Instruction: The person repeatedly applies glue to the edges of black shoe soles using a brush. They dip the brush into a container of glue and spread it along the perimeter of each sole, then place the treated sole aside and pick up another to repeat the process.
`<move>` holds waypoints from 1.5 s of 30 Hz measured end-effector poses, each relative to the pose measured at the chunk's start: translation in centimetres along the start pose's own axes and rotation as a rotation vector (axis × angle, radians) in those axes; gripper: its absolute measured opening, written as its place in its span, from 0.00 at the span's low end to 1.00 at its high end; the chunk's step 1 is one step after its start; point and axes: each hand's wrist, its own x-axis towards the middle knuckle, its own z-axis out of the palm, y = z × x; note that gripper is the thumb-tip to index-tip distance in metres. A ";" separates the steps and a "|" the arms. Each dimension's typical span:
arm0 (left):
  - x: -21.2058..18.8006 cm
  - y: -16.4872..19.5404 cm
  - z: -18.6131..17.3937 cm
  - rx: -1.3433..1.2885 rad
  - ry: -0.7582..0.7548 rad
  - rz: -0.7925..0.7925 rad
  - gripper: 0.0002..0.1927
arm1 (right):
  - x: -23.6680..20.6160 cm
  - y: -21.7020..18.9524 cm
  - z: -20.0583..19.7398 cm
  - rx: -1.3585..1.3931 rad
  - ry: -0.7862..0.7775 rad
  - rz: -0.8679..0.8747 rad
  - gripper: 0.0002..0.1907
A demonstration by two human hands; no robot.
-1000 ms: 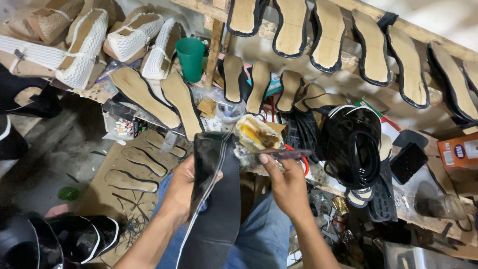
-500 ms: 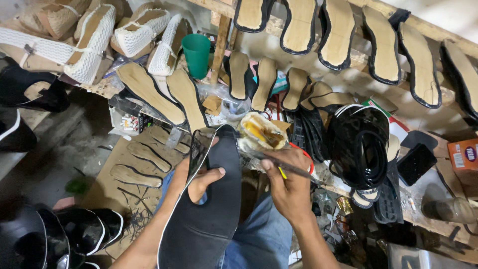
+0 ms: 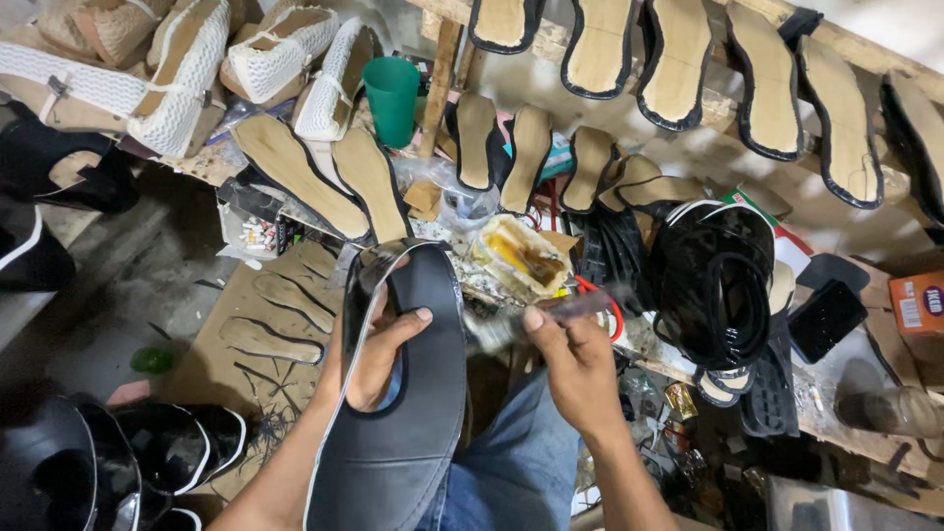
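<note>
**Black sole in your left hand, brush in your right**

The black sole piece [image 3: 408, 413] stands lengthwise over your lap in the head view, its rounded end pointing up toward the table [image 3: 846, 383]. Your left hand [image 3: 374, 359] reaches through from behind it, the grip closed on the sole with the thumb pressed across its front face and a pale edge showing along its left side.

Your right hand [image 3: 575, 359] sits just beside the sole, to its right, the grip pinched narrow around a thin brush [image 3: 551, 317] that lies almost level and is blurred along its length. The brush's near end is close to the sole's right edge; whether it touches, you cannot tell.

Just above the brush an open glue tin [image 3: 521, 258] with yellow-brown contents rests on the cluttered table. A green cup [image 3: 391, 98] stands further up beside tan insoles [image 3: 295, 177], and more insoles lean in a row on the rack above. Coiled black straps [image 3: 723, 285] lie to the right of the tin. Cardboard [image 3: 265, 324] cut with sole shapes lies on the floor to your left, near dark shoes [image 3: 167, 442].
</note>
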 end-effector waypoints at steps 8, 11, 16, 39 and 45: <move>-0.3 2.2 0.3 -0.076 0.005 -0.150 0.32 | 3.3 -0.6 -0.7 -0.689 0.215 -0.284 0.09; -0.4 2.2 0.0 0.101 -0.100 -0.231 0.34 | 5.8 1.1 -1.0 -0.785 0.176 -0.231 0.11; -0.7 2.8 0.0 0.053 -0.145 -0.296 0.32 | 8.9 3.6 -0.5 -0.925 0.070 -0.141 0.15; -1.2 5.3 1.3 0.282 -0.105 -0.475 0.34 | 2.6 -1.9 0.1 -0.263 -0.011 -0.428 0.12; -0.9 2.6 0.3 -0.005 0.009 -0.486 0.23 | 1.8 -1.3 0.1 -0.328 -0.037 -0.300 0.09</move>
